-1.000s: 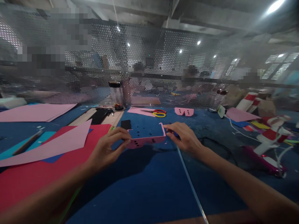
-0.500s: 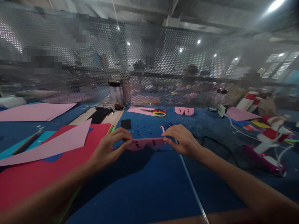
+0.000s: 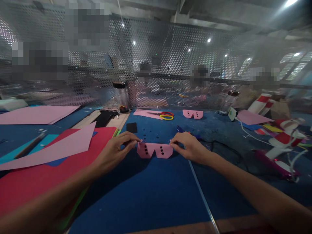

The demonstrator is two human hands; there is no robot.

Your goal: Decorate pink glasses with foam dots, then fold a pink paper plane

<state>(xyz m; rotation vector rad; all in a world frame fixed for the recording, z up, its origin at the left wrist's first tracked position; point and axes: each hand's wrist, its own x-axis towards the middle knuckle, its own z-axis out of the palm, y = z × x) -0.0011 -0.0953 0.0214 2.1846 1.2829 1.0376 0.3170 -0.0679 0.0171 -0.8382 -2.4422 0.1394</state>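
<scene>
Pink paper glasses [image 3: 155,150] with small black squares on both halves face me just above the blue table. My left hand [image 3: 125,143] pinches their upper left corner between thumb and fingers. At the upper right corner, my right hand [image 3: 186,144] pinches them the same way. Most of the side pieces is hidden behind the fingers. Farther back lies a second pair of pink paper glasses [image 3: 192,114], also with black squares. Scissors [image 3: 167,115] with red and yellow handles rest on a pink paper strip [image 3: 140,113], and a black square [image 3: 131,127] lies nearer.
Red sheets [image 3: 73,169] and a pink sheet [image 3: 60,146] lie at left, with a pen-like tool [image 3: 29,147]. A clear jar [image 3: 120,97] stands before the perforated metal screen [image 3: 156,48]. At right are a glue gun [image 3: 275,164], cables and a clear rod [image 3: 201,191].
The paper glasses have tipped so that their front now faces me more fully. The strip that stuck up by my right hand no longer stands above it. Both hands keep their grip.
</scene>
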